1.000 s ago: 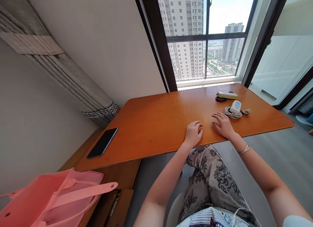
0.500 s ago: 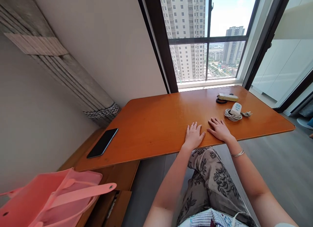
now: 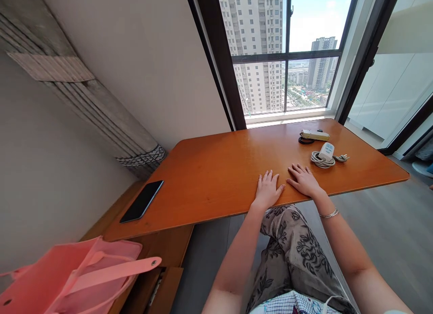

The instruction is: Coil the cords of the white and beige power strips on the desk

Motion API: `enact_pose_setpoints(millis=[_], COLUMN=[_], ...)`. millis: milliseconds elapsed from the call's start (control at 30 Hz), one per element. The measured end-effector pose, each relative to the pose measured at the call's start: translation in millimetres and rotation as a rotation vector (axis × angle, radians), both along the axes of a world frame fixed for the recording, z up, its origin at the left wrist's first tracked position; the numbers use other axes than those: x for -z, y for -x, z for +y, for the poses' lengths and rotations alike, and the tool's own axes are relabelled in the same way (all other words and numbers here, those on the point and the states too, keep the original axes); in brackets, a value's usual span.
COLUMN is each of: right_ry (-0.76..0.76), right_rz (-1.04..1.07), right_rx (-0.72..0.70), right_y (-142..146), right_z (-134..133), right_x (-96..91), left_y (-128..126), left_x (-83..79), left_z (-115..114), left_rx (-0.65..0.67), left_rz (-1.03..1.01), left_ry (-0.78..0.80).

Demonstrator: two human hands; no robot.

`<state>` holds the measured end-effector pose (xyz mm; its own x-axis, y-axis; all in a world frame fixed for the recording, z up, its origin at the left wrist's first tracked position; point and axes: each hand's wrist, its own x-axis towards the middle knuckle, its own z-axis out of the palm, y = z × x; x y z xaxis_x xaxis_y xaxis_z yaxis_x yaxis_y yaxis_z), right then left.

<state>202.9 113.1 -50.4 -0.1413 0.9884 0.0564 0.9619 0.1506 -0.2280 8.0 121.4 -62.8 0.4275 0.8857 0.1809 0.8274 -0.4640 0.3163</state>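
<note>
While left hand [image 3: 268,191] and right hand [image 3: 304,182] lie flat on the surface [image 3: 209,169], each grip apart, holding nothing, light, even pressure short of the coiled cable [image 3: 323,163] suits best.

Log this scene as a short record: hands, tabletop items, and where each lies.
Left hand: palm down on the table, near its front edge, holding nothing
Right hand: palm down on the table, apart from the left, holding nothing
Nearest the right hand: white block with coiled cord and plug
Behind that: pale bar with black cord
Left end: dark-screened device, lying flat
Lower left of view: pink bag
</note>
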Motion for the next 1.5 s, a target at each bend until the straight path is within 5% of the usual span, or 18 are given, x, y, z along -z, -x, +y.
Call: enact_pose_setpoints(millis=[900,1500], right_ry=[0.001,0.001], right_rz=[0.003,0.002], right_rx=[0.002,0.014], right_y=[1.6,2.3], right_z=[-1.7,-2.4], right_x=[-2.2,-2.3], left_y=[0.4,-0.8], left_x=[-2.4,-19.4], left_z=[-1.3,-8.7], left_rx=[0.0,-0.018], left_rz=[0.005,0.117], left_ry=[0.008,0.068])
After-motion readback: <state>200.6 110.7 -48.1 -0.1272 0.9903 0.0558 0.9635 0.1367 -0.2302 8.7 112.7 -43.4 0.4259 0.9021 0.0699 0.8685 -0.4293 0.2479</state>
